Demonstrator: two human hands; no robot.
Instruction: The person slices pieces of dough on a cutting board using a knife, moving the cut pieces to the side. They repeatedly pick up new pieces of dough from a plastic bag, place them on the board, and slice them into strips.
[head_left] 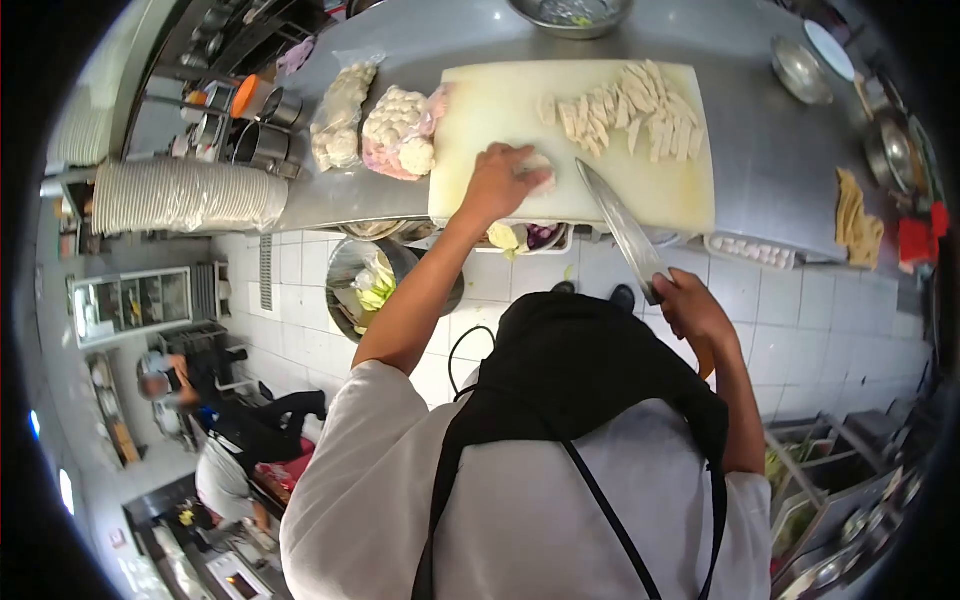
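Left hand [498, 182] pins piece [541, 166]; knife [620, 225] (right hand [692, 305]) nearby; strips [625, 110] beyond.

Single head view, fisheye, steeply downward over torso [520, 500] onto cutting board [500, 110], near.

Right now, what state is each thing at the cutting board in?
cutting board: flat on the counter.
left hand: fingers curled over a pale piece, pinning it down.
knife: raised, tip over the cutting board.
right hand: closed around the knife handle.
cut strips: heaped at the cutting board's far right.
bags: full, lying left of the cutting board.
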